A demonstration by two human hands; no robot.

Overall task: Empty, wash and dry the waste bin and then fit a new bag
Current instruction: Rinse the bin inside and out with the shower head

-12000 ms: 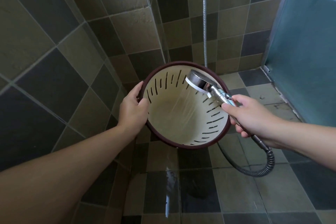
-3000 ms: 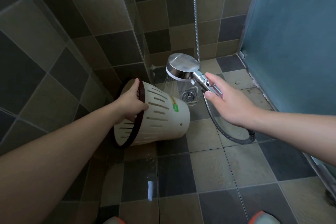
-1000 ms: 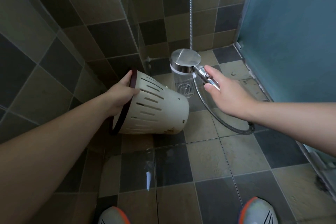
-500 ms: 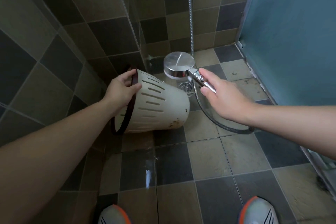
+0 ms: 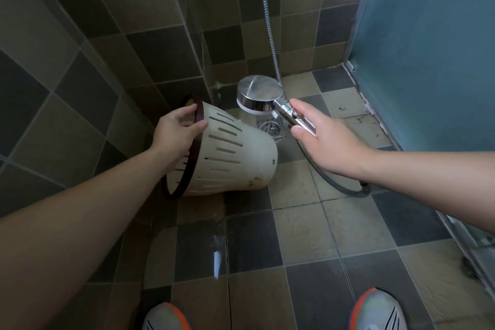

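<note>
Bin (image 5: 233, 158) tilted, left hand (image 5: 175, 132) gripping rim | right hand (image 5: 325, 142) gripping shower head (image 5: 261, 96) | no legible writing

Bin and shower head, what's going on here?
A person stands in a tiled shower stall washing a bin. The left hand grips its dark rim, holding it tipped on its side with the base toward the floor drain. The right hand holds the shower head by its handle, face down above the drain, beside the bin's base. No bag is fitted yet.
</note>
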